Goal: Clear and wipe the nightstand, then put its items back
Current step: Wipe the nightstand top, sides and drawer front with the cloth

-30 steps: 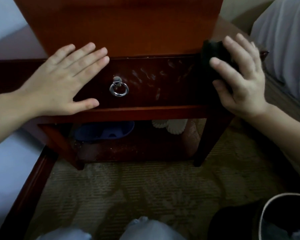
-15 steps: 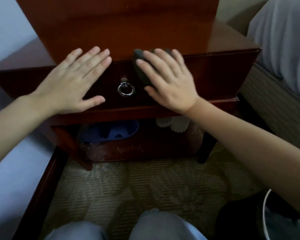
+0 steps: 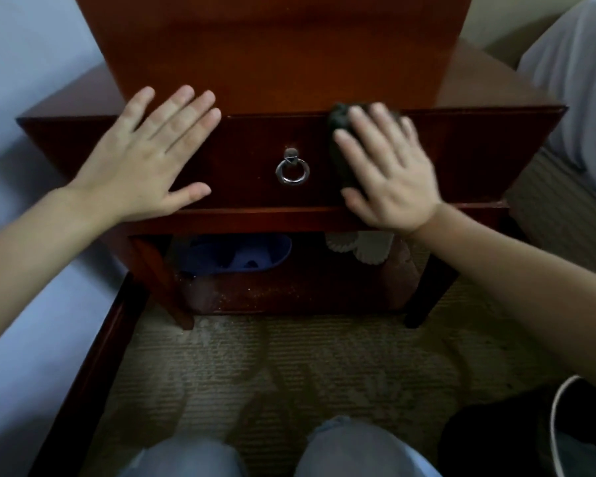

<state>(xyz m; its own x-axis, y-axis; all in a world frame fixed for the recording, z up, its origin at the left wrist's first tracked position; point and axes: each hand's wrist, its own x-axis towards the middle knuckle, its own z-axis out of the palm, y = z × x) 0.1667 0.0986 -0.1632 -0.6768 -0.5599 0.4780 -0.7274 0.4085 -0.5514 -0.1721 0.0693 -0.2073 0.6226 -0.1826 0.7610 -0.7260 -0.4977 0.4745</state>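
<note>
The reddish-brown wooden nightstand [image 3: 479,146] fills the upper half of the view, its bare top seen from above. Its dark drawer front carries a metal ring pull [image 3: 291,171]. My right hand [image 3: 389,170] presses a dark cloth [image 3: 341,146] flat against the drawer front, just right of the ring. My left hand [image 3: 148,160] lies flat, fingers spread, on the drawer front's left part and holds nothing. Most of the cloth is hidden under my fingers.
On the lower shelf lie a blue slipper [image 3: 238,253] and a white scalloped object [image 3: 362,247]. Dust speckles the shelf. A white bed [image 3: 21,304] with a wooden rail lies left, another bed [image 3: 578,98] right. A dark bin [image 3: 565,432] stands at bottom right on the carpet. My knees [image 3: 344,452] show below.
My right hand slid the cloth from the drawer front's right end leftward to above the ring, then back right of it. The left hand stayed put.
</note>
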